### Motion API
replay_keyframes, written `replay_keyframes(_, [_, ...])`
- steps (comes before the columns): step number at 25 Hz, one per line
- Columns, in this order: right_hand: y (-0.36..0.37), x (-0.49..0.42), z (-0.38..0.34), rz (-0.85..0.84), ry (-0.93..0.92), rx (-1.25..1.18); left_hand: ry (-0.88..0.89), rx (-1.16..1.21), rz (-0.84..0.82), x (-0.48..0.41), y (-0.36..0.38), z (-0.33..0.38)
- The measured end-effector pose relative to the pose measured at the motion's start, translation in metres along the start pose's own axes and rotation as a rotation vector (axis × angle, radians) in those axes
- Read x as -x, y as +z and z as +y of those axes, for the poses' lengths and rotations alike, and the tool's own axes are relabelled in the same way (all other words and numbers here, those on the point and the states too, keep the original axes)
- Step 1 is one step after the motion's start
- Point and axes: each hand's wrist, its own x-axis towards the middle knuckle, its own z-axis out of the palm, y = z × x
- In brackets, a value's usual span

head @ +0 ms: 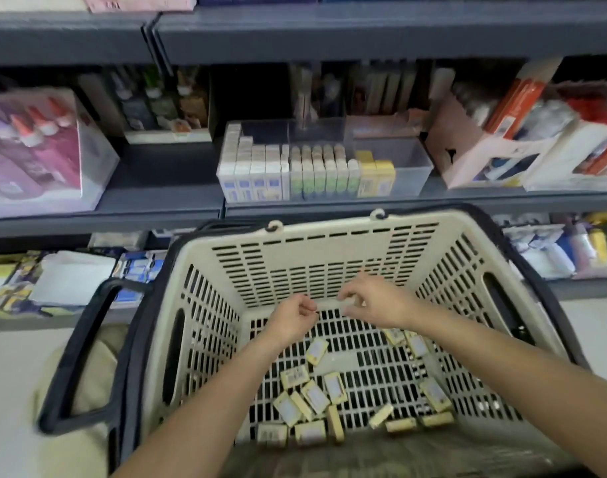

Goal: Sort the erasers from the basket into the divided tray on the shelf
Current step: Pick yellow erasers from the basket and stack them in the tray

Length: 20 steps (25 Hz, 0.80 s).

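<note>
In the basket point(329, 250): yellow erasers point(316, 396) loose on the bottom.
Left grip point(293, 317): curled, cannot tell if holding.
Right grip point(371, 301): curled, likewise unclear.
Tray point(409, 167): on shelf point(157, 198) behind.

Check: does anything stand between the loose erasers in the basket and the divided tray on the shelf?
Only the basket's far wall, which rises between the erasers and the tray; lifting over its rim should clear it. The tray's top is open.

Left hand point(297, 313), right hand point(374, 300) inside basket point(329, 243) — erasers point(316, 396) strewn below.
</note>
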Motion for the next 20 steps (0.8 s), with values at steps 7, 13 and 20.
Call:
replay_keyframes(7, [0.081, -0.017, 0.007, -0.342, 0.074, 0.133, -0.147, -0.561, -0.385, -0.006, 0.006, -0.055])
replay_keyframes(13, [0.103, -0.024, -0.007, -0.308, -0.016, 0.255, 0.060, -0.761, -0.359, -0.004, 0.016, -0.069])
replay_keyframes(20, [0.080, -0.022, 0.007, -0.233, 0.075, -0.160, -0.156, 0.099, -0.209, -0.013, -0.002, -0.065])
